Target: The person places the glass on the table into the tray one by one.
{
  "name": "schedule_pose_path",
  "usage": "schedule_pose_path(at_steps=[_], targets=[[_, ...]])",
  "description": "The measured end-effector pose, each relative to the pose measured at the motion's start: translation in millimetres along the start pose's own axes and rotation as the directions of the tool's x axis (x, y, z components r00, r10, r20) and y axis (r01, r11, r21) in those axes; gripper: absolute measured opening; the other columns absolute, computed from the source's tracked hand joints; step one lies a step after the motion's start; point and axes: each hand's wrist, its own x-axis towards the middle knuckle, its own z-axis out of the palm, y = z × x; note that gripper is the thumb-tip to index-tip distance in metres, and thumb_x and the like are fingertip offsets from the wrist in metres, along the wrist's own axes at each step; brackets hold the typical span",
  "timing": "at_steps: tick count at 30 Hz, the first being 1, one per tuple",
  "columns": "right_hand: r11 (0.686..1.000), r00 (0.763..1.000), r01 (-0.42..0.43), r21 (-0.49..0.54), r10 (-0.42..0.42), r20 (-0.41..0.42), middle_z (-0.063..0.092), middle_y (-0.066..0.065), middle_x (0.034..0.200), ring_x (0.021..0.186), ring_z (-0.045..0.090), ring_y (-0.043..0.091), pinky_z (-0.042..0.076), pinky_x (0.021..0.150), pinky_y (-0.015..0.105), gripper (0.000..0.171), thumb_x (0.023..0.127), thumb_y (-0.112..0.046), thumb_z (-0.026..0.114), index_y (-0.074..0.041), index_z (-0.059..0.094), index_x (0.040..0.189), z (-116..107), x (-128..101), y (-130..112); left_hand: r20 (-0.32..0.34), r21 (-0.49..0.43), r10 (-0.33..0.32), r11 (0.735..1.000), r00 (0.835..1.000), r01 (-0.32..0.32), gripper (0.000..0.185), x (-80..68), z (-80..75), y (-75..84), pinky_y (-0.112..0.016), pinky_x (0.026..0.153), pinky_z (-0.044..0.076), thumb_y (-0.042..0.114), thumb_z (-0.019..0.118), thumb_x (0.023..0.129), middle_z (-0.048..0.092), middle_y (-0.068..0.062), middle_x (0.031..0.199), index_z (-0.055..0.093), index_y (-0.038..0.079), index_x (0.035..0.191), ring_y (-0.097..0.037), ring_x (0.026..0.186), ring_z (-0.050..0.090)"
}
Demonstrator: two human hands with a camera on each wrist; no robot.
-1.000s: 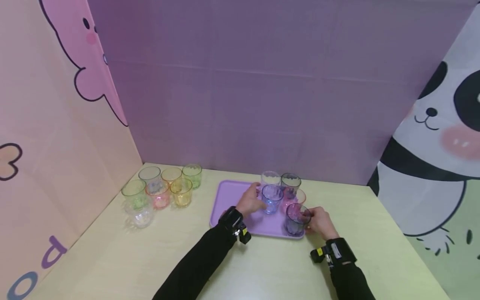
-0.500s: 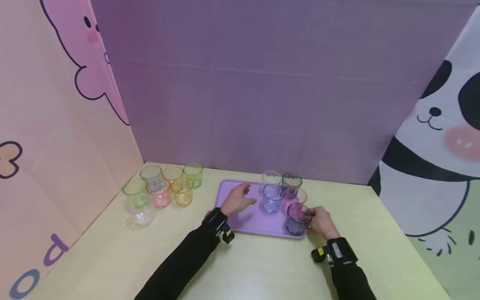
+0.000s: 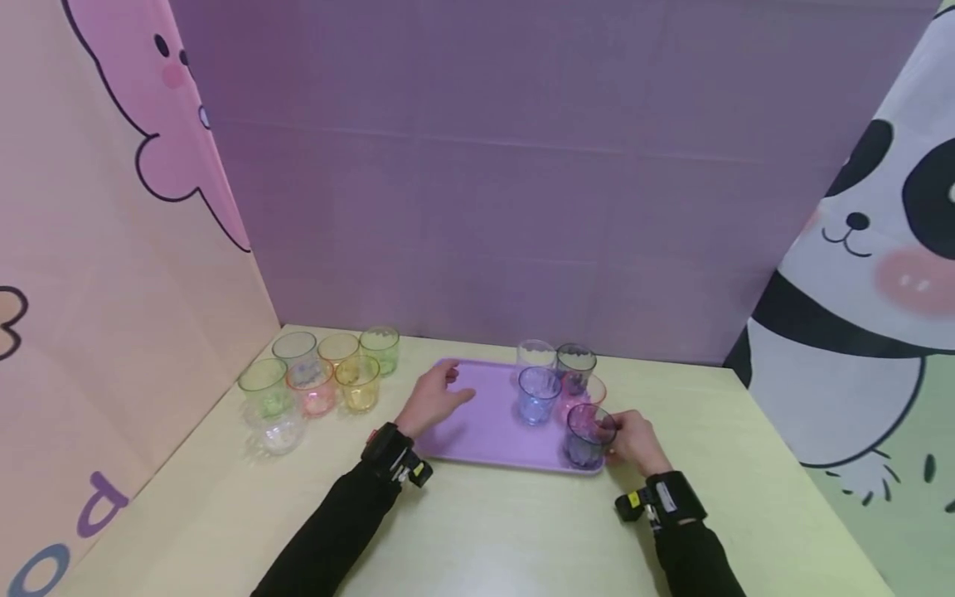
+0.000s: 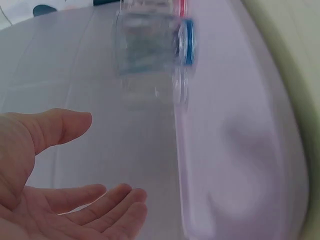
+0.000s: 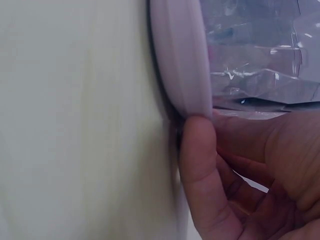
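Note:
A lilac tray [image 3: 488, 427] lies on the table. My left hand [image 3: 431, 402] hovers over its left side, thumb and fingers spread and holding nothing. On the tray's right half stand a clear glass [image 3: 535, 355], a dark grey glass [image 3: 576, 363], a blue glass [image 3: 539, 398], a pink glass [image 3: 594, 390] and a purplish-grey glass [image 3: 585, 444]. At the front right corner, my right hand [image 3: 634, 441] pinches the tray's edge beside the purplish-grey glass. In the right wrist view, a finger lies under the rim [image 5: 182, 60] and the thumb is beside the glass [image 5: 255, 55].
Left of the tray, several coloured glasses stand close together, among them a yellow glass [image 3: 360, 385], a red-rimmed glass [image 3: 315, 390] and a green glass [image 3: 264, 390]. A clear glass [image 3: 279, 433] is nearest. A purple wall [image 3: 477, 207] rises behind the table.
My left hand has moved left, away from the blue and clear glasses, to the tray's left side. My right hand stays at the tray's corner, and the glasses keep their places.

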Motion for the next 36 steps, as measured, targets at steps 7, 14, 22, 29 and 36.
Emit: schedule_pose_path(at_steps=[7, 14, 22, 29, 36], targets=[[1.000, 1.000, -0.006, -0.008, 0.006, -0.006, 0.061, 0.010, 0.073, 0.057, 0.060, 0.017, 0.054, 0.049, 0.030, 0.007, 0.078, 0.003, 0.061, 0.002, 0.061, 0.070, 0.2, 0.2, -0.8, -0.008, 0.034, 0.002, 0.999, 1.000, -0.001, 0.064, -5.3, -21.8, -6.5, -0.045, 0.092, 0.043, 0.028, 0.067, 0.080, 0.053, -0.021, 0.122, 0.041, 0.000, 0.132, -0.034, 0.111, 0.051], [1.000, 1.000, -0.011, 0.005, 0.011, 0.006, 0.062, 0.011, 0.074, 0.058, 0.060, 0.018, 0.054, 0.050, 0.030, 0.007, 0.078, 0.003, 0.061, 0.004, 0.061, 0.071, 1.4, -1.0, -1.8, -0.082, 0.061, 0.056, 0.997, 0.995, -0.051, 0.062, -7.5, -39.2, -14.2, -0.046, 0.091, 0.043, 0.025, 0.066, 0.080, 0.053, -0.025, 0.120, 0.043, -0.006, 0.129, -0.036, 0.110, 0.051], [1.000, 1.000, -0.003, -0.003, 0.003, 0.022, 0.063, 0.011, 0.075, 0.058, 0.061, 0.019, 0.054, 0.050, 0.030, 0.006, 0.078, 0.001, 0.062, 0.003, 0.062, 0.072, 2.3, 0.0, -1.9, -0.126, 0.141, 0.023, 0.990, 0.992, -0.005, 0.056, -13.8, -66.0, -22.1, -0.048, 0.096, 0.038, 0.024, 0.064, 0.083, 0.050, -0.026, 0.125, 0.046, -0.008, 0.126, -0.038, 0.115, 0.046], [1.000, 1.000, -0.010, -0.008, 0.010, 0.015, 0.062, 0.011, 0.074, 0.057, 0.060, 0.018, 0.054, 0.050, 0.030, 0.006, 0.075, 0.006, 0.061, 0.002, 0.062, 0.072, 0.8, 0.8, 0.1, -0.216, 0.371, 0.061, 0.928, 0.974, 0.024, 0.057, -6.9, -82.9, -40.8, -0.049, 0.091, 0.041, 0.025, 0.065, 0.081, 0.050, -0.031, 0.118, 0.048, -0.011, 0.122, -0.042, 0.109, 0.048], [1.000, 1.000, -0.024, -0.014, 0.024, 0.018, 0.063, 0.011, 0.075, 0.057, 0.060, 0.018, 0.054, 0.050, 0.030, 0.009, 0.074, 0.010, 0.058, 0.002, 0.063, 0.074, -0.5, 1.8, 0.8, -0.257, 0.556, 0.143, 0.831, 0.956, 0.025, 0.052, -11.1, -91.8, -52.4, -0.050, 0.081, 0.043, 0.022, 0.074, 0.070, 0.056, -0.030, 0.096, 0.056, -0.014, 0.104, -0.042, 0.093, 0.052]])
